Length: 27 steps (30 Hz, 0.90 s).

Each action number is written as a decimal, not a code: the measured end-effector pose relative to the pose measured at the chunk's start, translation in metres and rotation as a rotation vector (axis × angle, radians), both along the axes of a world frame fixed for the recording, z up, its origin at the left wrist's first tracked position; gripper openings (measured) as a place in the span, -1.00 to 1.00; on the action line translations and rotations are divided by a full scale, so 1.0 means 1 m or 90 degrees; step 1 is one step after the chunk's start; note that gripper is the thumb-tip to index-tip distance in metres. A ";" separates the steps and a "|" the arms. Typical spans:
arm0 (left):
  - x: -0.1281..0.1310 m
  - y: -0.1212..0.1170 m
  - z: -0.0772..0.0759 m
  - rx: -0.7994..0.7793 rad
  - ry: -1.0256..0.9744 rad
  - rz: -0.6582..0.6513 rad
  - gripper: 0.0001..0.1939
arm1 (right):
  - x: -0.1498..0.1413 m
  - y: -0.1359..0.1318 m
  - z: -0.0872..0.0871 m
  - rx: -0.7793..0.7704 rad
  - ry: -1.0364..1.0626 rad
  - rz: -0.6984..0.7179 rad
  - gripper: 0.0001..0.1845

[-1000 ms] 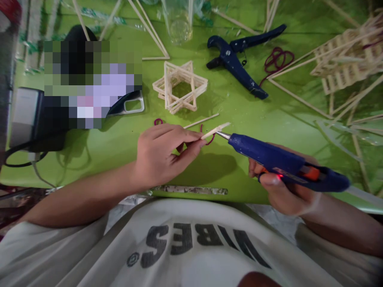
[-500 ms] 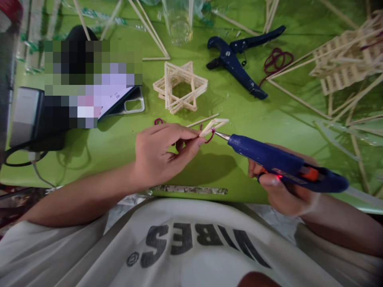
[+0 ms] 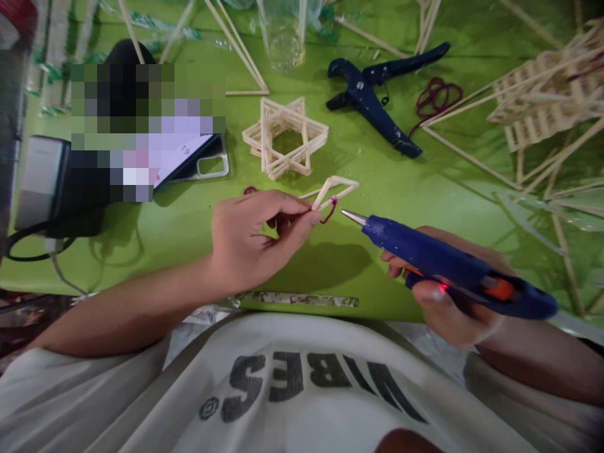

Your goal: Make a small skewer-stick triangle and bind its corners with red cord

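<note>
Between thumb and fingertips, my left hand (image 3: 257,236) pinches a small diamond-shaped frame of wooden sticks (image 3: 346,184) by its near corner. A dark red cord (image 3: 329,212) is attached to the frame's lower side and curls down beside my thumb. My right hand (image 3: 453,308) is wrapped round a blue glue gun (image 3: 425,248), whose red light is on. The gun's metal nozzle (image 3: 353,217) points left toward the cord, a small gap apart from it. Beyond my left hand, a six-pointed star of stacked sticks (image 3: 306,141) rests on the table.
On the green table (image 3: 321,264) lie a blue cutter (image 3: 377,107), a coil of dark red cord (image 3: 438,97) and a phone (image 3: 189,157). A clear cup (image 3: 285,50) stands at the back. A slatted stick structure (image 3: 533,107) is on the right, a power bank (image 3: 40,182) on the left.
The glue gun's nozzle has drawn away from the cord on the frame, and the gun has moved slightly right and down. The stick frame has tilted a little in my left fingers.
</note>
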State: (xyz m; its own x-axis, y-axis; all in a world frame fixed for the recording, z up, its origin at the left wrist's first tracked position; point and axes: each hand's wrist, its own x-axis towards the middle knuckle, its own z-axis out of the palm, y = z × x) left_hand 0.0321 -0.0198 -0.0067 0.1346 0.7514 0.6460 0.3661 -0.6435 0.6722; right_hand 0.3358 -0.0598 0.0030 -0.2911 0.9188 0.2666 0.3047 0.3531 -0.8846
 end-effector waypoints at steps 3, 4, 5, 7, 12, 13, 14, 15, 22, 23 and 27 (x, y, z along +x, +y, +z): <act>0.000 0.000 0.002 -0.048 0.013 0.000 -0.84 | -0.003 0.003 0.010 0.038 -0.030 0.067 -0.73; 0.000 0.000 0.002 -0.054 0.012 0.002 -0.84 | -0.004 0.004 0.012 0.039 -0.040 0.065 -0.70; 0.000 0.000 0.001 -0.052 0.009 0.002 -0.85 | -0.005 0.004 0.013 0.041 -0.045 0.057 -0.67; 0.001 0.000 0.000 -0.021 -0.004 -0.002 -0.86 | -0.006 0.004 0.011 0.048 -0.039 0.039 -0.67; -0.001 0.000 -0.005 0.011 0.048 0.007 -0.83 | -0.006 0.004 0.001 0.079 -0.043 0.056 -0.77; -0.002 0.001 -0.005 0.015 0.062 0.006 -0.83 | -0.005 0.004 0.000 0.084 -0.043 0.053 -0.77; -0.003 0.001 -0.005 0.026 0.074 0.004 -0.83 | -0.005 0.004 -0.001 0.092 -0.042 0.053 -0.78; -0.003 0.001 -0.005 0.041 0.087 0.000 -0.83 | -0.004 0.004 0.000 0.103 -0.042 0.055 -0.79; -0.005 0.002 -0.002 0.101 0.124 -0.026 -0.82 | -0.004 0.006 0.010 0.145 -0.083 0.096 -0.84; -0.005 0.002 -0.001 0.095 0.121 -0.029 -0.82 | -0.005 0.007 0.011 0.165 -0.086 0.097 -0.84; -0.005 0.002 0.001 0.077 0.120 -0.040 -0.82 | -0.008 0.008 0.010 0.216 -0.109 0.084 -0.82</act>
State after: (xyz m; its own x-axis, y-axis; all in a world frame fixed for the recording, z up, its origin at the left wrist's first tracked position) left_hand 0.0268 -0.0180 -0.0059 0.3057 0.6564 0.6897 0.4353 -0.7406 0.5119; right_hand 0.3279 -0.0520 0.0131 -0.4666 0.7386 0.4865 0.3697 0.6626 -0.6514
